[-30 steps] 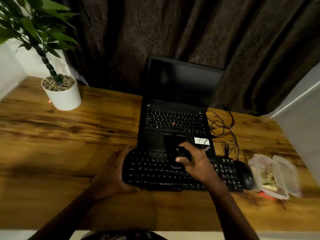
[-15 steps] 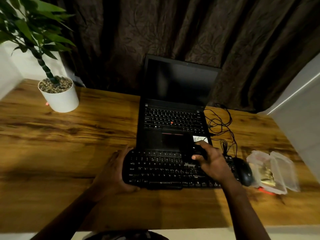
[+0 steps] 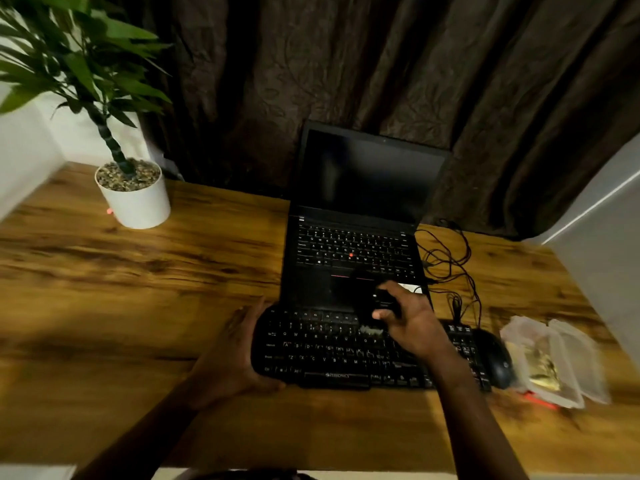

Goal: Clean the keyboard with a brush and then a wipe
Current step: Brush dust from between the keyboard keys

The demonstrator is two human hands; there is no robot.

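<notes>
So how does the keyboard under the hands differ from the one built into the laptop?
The external keyboard lies flat at the desk's near edge, gripped by the left hand; the laptop keyboard sits behind it, untouched. The external one is wider, with an extra key block at its right end. The right hand works over the external one. Both are black with pale lettering.

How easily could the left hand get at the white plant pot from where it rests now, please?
Probably yes. The left hand only steadies the keyboard at its left end, and bare table lies between it and the plant pot; nothing stands in the way.
</notes>
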